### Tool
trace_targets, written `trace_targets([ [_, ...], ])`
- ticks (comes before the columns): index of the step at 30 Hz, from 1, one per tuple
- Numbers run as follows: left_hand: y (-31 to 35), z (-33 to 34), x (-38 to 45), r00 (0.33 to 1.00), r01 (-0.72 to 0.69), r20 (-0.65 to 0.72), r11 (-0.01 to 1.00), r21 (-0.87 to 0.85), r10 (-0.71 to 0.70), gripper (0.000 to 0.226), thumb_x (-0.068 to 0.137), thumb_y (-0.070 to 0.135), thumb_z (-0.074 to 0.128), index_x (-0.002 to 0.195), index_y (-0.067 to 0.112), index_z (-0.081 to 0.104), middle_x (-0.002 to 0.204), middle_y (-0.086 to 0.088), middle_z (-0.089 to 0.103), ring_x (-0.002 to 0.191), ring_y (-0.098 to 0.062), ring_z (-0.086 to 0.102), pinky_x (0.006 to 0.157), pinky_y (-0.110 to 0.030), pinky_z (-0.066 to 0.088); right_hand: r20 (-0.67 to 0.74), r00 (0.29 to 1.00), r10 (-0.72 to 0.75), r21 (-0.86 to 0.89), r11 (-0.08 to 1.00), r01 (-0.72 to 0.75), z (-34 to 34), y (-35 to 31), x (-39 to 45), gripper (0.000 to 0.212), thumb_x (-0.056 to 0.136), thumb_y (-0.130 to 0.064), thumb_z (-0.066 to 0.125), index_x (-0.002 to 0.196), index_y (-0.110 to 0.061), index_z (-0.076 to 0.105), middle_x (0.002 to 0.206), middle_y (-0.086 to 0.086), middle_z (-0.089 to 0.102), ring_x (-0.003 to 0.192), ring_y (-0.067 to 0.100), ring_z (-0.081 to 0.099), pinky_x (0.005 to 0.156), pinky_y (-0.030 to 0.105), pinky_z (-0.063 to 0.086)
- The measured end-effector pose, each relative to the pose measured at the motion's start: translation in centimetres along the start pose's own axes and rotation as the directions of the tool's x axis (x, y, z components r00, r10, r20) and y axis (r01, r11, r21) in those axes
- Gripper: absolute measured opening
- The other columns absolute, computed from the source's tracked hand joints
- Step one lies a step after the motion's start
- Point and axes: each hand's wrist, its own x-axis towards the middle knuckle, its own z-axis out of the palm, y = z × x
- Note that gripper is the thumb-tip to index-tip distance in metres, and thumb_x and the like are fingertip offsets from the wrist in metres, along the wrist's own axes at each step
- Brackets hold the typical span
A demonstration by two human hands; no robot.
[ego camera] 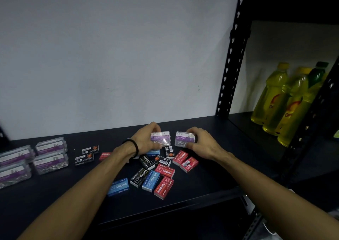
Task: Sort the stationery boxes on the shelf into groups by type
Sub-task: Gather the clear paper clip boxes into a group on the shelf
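Paper-clip boxes, one gripped by each hand, above black shelf.

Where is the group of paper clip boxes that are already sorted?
In the head view, the sorted paper clip boxes sit stacked at the far left of the shelf, left of two black staple boxes.

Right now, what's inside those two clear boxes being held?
Silver paper clips show through both paper clip boxes. The purple labels and the left hand and right hand cover the rest.
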Motion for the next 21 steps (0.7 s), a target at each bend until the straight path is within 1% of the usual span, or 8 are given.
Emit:
trace_targets([
  [3, 0.28, -0.06, 0.05, 1.000, -0.001, 0.006, 0.999, -0.040, 0.002, 0.049, 0.072, 0.014, 0.083, 0.102, 0.026, 0.046, 0.100, 0.003, 0.062, 0.086, -0.013, 0.064, 0.071, -0.027, 0.055, -0.021, 1.000, -0.012, 0.004, 1.000, 0.012, 0.03, 0.08, 0.06, 0.046, 0.083, -0.024, 0.075, 0.123, -0.026, 0.054, 0.118, -0.001, 0.057, 0.100, 0.011, 0.058, 0.087, 0.035, 0.054],
  [7, 0.32, -0.23, 0.18, 1.000, -0.016, 0.003, 0.999, -0.049, 0.016, 0.044, 0.074, 0.011, 0.081, 0.098, 0.026, 0.046, 0.098, 0.004, 0.063, 0.085, -0.010, 0.063, 0.066, -0.021, 0.051, -0.027, 0.999, -0.025, 0.025, 0.999, 0.025, 0.17, 0.04, 0.04, 0.040, 0.084, -0.018, 0.073, 0.116, -0.028, 0.051, 0.117, -0.003, 0.056, 0.100, 0.010, 0.060, 0.085, 0.034, 0.056],
  [9, 0.24, -0.26, 0.27, 1.000, -0.012, 0.002, 0.998, -0.068, 0.012, 0.041, 0.076, 0.010, 0.079, 0.096, 0.026, 0.046, 0.097, 0.006, 0.064, 0.084, -0.009, 0.064, 0.065, -0.021, 0.052, -0.035, 0.999, -0.029, 0.037, 0.999, 0.031, 0.25, 0.03, 0.00, 0.039, 0.085, -0.015, 0.073, 0.115, -0.027, 0.051, 0.118, -0.003, 0.057, 0.100, 0.010, 0.061, 0.084, 0.033, 0.057],
  [11, 0.11, -0.20, 0.35, 1.000, -0.003, 0.008, 0.994, -0.112, 0.004, 0.039, 0.077, 0.009, 0.077, 0.097, 0.026, 0.047, 0.097, 0.006, 0.066, 0.086, -0.010, 0.066, 0.070, -0.027, 0.056, -0.039, 0.999, -0.035, 0.050, 0.998, 0.037, 0.32, 0.03, -0.04, 0.038, 0.086, -0.012, 0.071, 0.116, -0.026, 0.051, 0.121, -0.002, 0.058, 0.101, 0.010, 0.061, 0.082, 0.029, 0.057],
  [13, 0.01, -0.07, 0.42, 1.000, 0.002, 0.011, 0.989, -0.146, 0.000, 0.041, 0.077, 0.007, 0.077, 0.101, 0.027, 0.049, 0.098, 0.007, 0.067, 0.088, -0.011, 0.066, 0.076, -0.031, 0.057, -0.042, 0.998, -0.040, 0.063, 0.997, 0.043, 0.35, 0.09, -0.08, 0.037, 0.088, -0.009, 0.068, 0.117, -0.024, 0.051, 0.123, 0.000, 0.058, 0.102, 0.010, 0.061, 0.082, 0.026, 0.056],
  [17, -0.08, 0.24, 0.69, 1.000, 0.003, 0.002, 0.985, -0.171, -0.002, 0.048, 0.077, 0.006, 0.077, 0.115, 0.027, 0.055, 0.103, 0.007, 0.065, 0.095, -0.009, 0.064, 0.082, -0.027, 0.056, -0.041, 0.998, -0.049, 0.071, 0.996, 0.052, 0.16, 0.22, -0.17, 0.037, 0.088, -0.008, 0.068, 0.118, -0.023, 0.052, 0.124, 0.001, 0.059, 0.104, 0.010, 0.060, 0.084, 0.025, 0.055],
  [21, -0.07, 0.34, 0.89, 1.000, 0.003, -0.001, 0.987, -0.163, -0.003, 0.049, 0.078, 0.006, 0.076, 0.119, 0.024, 0.057, 0.108, 0.004, 0.066, 0.097, -0.009, 0.064, 0.087, -0.030, 0.055, -0.026, 0.999, -0.046, 0.084, 0.995, 0.048, 0.04, 0.30, -0.09, 0.037, 0.088, -0.008, 0.069, 0.119, -0.022, 0.053, 0.124, 0.003, 0.059, 0.105, 0.012, 0.061, 0.086, 0.029, 0.055],
])
